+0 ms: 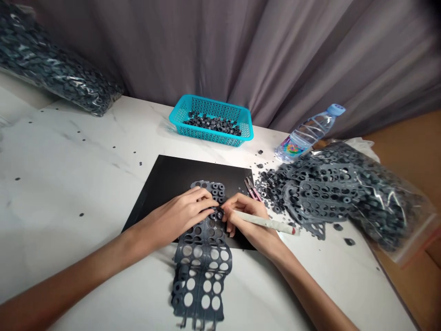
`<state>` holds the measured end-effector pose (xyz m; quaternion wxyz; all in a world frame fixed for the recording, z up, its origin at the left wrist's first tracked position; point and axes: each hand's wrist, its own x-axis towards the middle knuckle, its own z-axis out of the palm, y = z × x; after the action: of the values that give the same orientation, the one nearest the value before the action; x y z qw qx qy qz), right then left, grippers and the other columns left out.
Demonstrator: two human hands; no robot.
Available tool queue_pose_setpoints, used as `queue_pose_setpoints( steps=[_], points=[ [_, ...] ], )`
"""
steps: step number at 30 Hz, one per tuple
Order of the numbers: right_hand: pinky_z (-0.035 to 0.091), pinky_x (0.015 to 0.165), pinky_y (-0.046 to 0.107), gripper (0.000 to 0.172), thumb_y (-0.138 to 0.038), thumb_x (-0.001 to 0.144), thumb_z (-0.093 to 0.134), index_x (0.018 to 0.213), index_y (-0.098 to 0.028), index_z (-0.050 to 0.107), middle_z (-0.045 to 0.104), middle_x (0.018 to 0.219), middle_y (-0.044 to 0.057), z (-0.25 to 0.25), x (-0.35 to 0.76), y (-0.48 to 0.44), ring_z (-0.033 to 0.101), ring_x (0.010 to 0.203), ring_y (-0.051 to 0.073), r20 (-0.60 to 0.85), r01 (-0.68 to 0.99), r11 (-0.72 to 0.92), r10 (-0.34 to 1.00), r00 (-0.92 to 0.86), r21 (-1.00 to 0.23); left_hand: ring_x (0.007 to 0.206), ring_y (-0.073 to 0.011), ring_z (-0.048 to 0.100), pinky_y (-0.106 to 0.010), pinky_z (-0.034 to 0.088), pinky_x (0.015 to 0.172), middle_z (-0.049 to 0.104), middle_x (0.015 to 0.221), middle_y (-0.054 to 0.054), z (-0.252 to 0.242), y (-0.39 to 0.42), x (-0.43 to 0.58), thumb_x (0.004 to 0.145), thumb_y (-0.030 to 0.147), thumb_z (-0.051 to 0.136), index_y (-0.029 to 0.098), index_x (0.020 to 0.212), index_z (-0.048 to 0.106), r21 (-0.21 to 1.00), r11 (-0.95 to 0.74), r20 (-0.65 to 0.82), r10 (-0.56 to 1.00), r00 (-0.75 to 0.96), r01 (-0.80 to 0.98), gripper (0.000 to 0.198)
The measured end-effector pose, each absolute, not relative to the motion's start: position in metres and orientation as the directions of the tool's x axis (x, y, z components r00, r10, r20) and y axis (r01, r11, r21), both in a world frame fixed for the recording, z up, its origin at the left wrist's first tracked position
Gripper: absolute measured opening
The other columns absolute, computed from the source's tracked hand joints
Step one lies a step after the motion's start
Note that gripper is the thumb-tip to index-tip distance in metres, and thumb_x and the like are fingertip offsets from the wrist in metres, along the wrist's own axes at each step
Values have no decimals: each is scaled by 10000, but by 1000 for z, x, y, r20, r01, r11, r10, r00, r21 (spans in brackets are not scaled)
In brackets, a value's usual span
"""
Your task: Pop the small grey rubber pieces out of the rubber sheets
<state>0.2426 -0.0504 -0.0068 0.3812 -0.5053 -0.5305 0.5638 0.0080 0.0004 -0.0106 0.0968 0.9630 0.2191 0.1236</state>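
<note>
A dark grey perforated rubber sheet (203,257) runs from the black mat (165,179) down over its front edge, one part folded over another. Round rubber rings fill some of its far holes; many nearer holes are bare. My left hand (191,207) grips the sheet on the mat, its fingertips on the row of rings. Held like a pen in my right hand (250,211) is a slim stick tool wrapped in whitish material (275,224), with a red mark at its rear end. Its tip, near my left fingertips, is hidden by my fingers.
A turquoise basket (211,140) of small black rings stands behind the mat. Pink-handled scissors (254,189), loose rings, an open bag of perforated sheets (389,207) and a tilted water bottle (310,133) lie right. A full plastic bag (58,69) lies far left; black discs dot the table.
</note>
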Motion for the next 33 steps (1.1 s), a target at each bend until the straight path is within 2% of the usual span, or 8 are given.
queue_pose_setpoints(
  steps=[3, 11, 18, 24, 26, 30, 33],
  points=[
    [489, 527, 201, 113, -288, 931, 648, 904, -182, 622, 624, 716, -21, -6, 242, -50, 588, 563, 105, -164, 110, -144, 966, -201, -983, 1255, -221, 571, -409, 499, 1105, 667, 1287, -80, -9, 1, 9, 1068, 112, 426, 151, 1297, 645, 266, -883, 214, 445, 870, 386, 319],
    [426, 486, 175, 113, -286, 941, 638, 892, -188, 611, 570, 662, -48, -7, 241, -50, 537, 539, 90, -188, 152, -159, 961, -204, -976, 1261, -252, 569, -452, 503, 1094, 668, 1318, -107, -11, 2, 8, 1047, 70, 450, 102, 1277, 652, 185, -920, 253, 385, 888, 347, 308],
    [446, 489, 176, 103, -285, 938, 627, 922, -186, 605, 604, 738, -32, -5, 240, -50, 551, 547, 86, -185, 148, -157, 961, -204, -976, 1269, -234, 579, -423, 492, 1104, 679, 1313, -75, -11, 1, 9, 1050, 91, 469, 146, 1277, 657, 189, -913, 248, 401, 882, 362, 299],
    [453, 490, 183, 126, -315, 962, 616, 937, -193, 599, 606, 755, -29, -8, 239, -51, 558, 554, 90, -189, 175, -156, 962, -195, -972, 1168, -213, 640, -397, 524, 1061, 703, 1207, -62, -1, -2, 13, 1053, 112, 468, 165, 1177, 684, 289, -867, 247, 477, 843, 406, 254],
    [456, 495, 185, 120, -309, 965, 616, 931, -195, 598, 601, 739, -35, -9, 239, -52, 554, 556, 92, -177, 188, -142, 966, -190, -972, 1146, -223, 640, -393, 536, 1033, 692, 1178, -76, 0, -4, 15, 1051, 100, 445, 160, 1173, 666, 265, -866, 219, 482, 848, 424, 259],
    [463, 506, 192, 105, -278, 961, 612, 899, -196, 588, 597, 715, -39, -9, 238, -54, 561, 569, 100, -155, 241, -107, 970, -189, -964, 1153, -262, 626, -439, 526, 1034, 662, 1207, -110, -4, -8, 18, 1042, 66, 407, 121, 1192, 623, 125, -887, 208, 462, 862, 445, 269],
    [460, 505, 193, 88, -264, 958, 605, 902, -198, 591, 598, 717, -38, -8, 238, -55, 569, 575, 103, -158, 263, -108, 971, -177, -959, 1184, -266, 617, -450, 507, 1066, 669, 1210, -114, -6, -8, 17, 1039, 59, 415, 116, 1190, 627, 111, -897, 235, 443, 865, 428, 267]
  ],
)
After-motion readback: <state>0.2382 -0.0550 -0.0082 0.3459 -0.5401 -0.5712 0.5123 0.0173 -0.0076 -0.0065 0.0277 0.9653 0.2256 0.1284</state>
